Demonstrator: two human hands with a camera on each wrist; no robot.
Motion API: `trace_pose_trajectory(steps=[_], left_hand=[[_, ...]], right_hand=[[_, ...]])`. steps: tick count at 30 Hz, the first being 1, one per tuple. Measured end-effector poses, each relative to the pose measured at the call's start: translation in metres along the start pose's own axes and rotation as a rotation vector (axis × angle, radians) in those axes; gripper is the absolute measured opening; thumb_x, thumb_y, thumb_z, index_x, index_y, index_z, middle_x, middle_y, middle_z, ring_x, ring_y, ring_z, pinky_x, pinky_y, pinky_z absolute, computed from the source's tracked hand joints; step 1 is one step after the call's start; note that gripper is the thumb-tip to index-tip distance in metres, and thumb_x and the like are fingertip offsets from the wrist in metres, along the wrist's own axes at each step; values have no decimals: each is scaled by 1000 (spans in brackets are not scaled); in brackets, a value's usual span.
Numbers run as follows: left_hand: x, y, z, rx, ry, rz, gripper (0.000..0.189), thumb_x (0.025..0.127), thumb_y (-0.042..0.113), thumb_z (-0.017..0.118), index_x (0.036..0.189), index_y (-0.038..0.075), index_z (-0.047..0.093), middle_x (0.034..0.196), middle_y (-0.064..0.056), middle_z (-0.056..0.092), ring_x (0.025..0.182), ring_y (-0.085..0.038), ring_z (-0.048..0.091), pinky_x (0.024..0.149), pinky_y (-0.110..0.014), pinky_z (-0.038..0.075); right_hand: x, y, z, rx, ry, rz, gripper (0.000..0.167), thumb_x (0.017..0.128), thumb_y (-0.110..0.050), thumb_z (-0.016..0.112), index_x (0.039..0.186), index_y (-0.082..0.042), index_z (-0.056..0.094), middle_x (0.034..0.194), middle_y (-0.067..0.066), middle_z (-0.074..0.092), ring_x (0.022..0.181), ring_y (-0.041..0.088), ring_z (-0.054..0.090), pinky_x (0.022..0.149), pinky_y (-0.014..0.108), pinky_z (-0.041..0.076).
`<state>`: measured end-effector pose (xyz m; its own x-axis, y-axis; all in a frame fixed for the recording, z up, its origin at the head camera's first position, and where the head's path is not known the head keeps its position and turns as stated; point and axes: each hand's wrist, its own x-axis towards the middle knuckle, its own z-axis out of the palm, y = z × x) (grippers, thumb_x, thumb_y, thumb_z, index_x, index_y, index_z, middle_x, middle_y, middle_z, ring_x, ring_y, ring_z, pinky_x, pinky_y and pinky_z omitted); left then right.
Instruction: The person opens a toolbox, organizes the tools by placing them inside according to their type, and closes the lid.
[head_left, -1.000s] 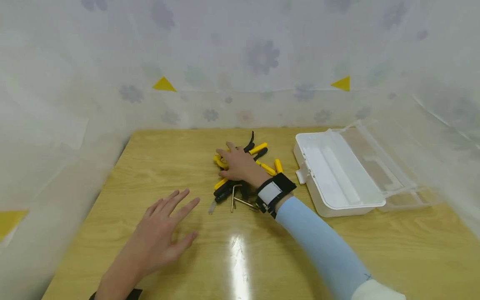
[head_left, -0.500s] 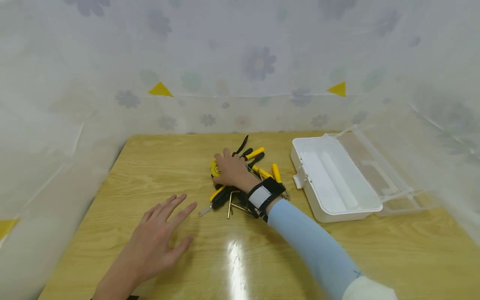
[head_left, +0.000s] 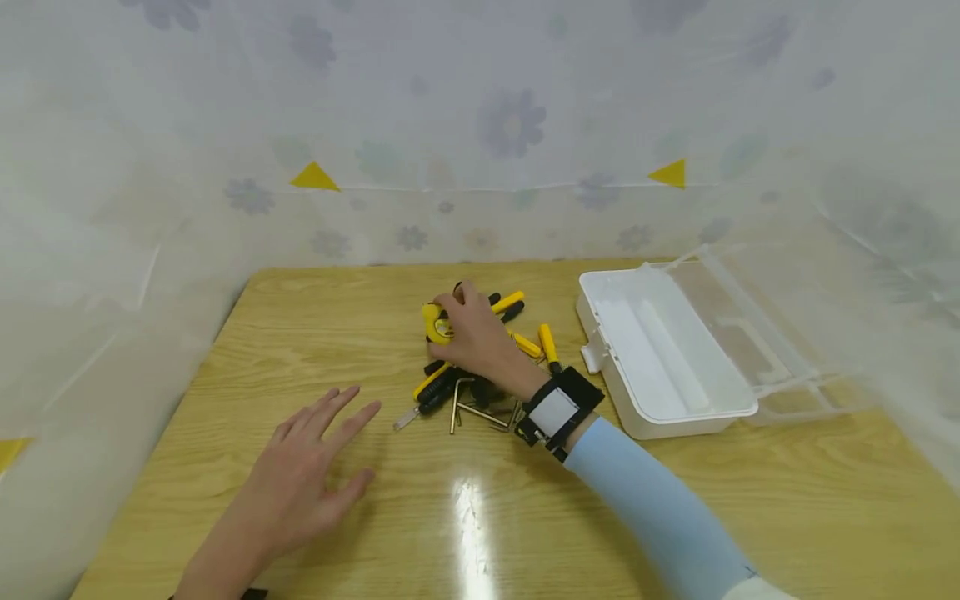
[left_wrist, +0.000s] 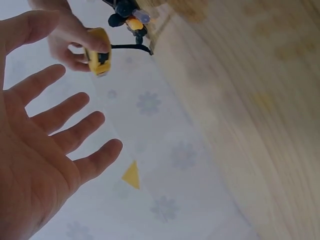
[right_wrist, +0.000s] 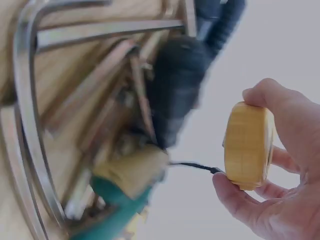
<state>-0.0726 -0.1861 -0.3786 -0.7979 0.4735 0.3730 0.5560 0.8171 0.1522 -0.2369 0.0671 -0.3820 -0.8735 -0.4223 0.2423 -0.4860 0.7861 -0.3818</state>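
My right hand point(head_left: 483, 337) pinches a yellow tape measure point(head_left: 432, 323) between thumb and fingers. In the right wrist view the yellow tape measure point(right_wrist: 245, 147) is raised beside the tool pile, its thin black strap trailing from it. Under the hand lie a black-and-yellow handle with a flat clear end point(head_left: 435, 393), L-shaped hex keys point(head_left: 454, 408) and tools with yellow-and-black grips point(head_left: 510, 302). Part of the pile is hidden by the hand. My left hand point(head_left: 296, 479) hovers at the front left with fingers spread, holding nothing; its bare palm point(left_wrist: 35, 150) shows in the left wrist view.
A white toolbox point(head_left: 637, 417) stands on the right of the wooden table point(head_left: 300, 333), its clear lid point(head_left: 765, 333) folded back to the right. A yellow-handled tool point(head_left: 547, 342) lies between pile and toolbox. Flower-patterned sheeting point(head_left: 510, 125) hangs behind and at both sides.
My right hand has closed on the tape measure and raised it off the pile. The left hand stays nearly in place; the head view has shifted slightly.
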Motion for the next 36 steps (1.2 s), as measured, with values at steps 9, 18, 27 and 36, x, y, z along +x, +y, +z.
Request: trace_pose_trajectory(steps=[9,18,27,36], left_hand=[[7,-18,5,9,10,-6,74,80,30,82,148,21,55,152,-16,52,134,-42,54,94,-67,50],[15,-25,14,-28,-4,37,73,82,29,80,150,23,53,155,-15,49,139,-42,50,95,-68,48],[33,-19,23,-62,-56,113,73,85,31,79,152,21,50,159,-15,44,144,-41,45,104,-67,44],[42,2,26,-74,-114,195,71,88,36,76,153,25,49,162,-13,42,146,-40,44,109,-65,43]], right_hand=[[-28,0,-51,77,323,-135,61,82,-24,84,135,-8,60,121,18,48,101,28,58,79,34,62],[-68,19,-97,58,512,-69,65,79,-19,87,136,-6,60,124,22,46,110,36,55,80,44,63],[-95,46,-130,-6,723,-34,64,77,-15,88,134,-2,63,120,29,48,105,39,53,80,48,57],[-123,60,-149,-78,809,85,62,77,-17,88,133,-2,64,119,30,48,105,40,51,84,19,45]])
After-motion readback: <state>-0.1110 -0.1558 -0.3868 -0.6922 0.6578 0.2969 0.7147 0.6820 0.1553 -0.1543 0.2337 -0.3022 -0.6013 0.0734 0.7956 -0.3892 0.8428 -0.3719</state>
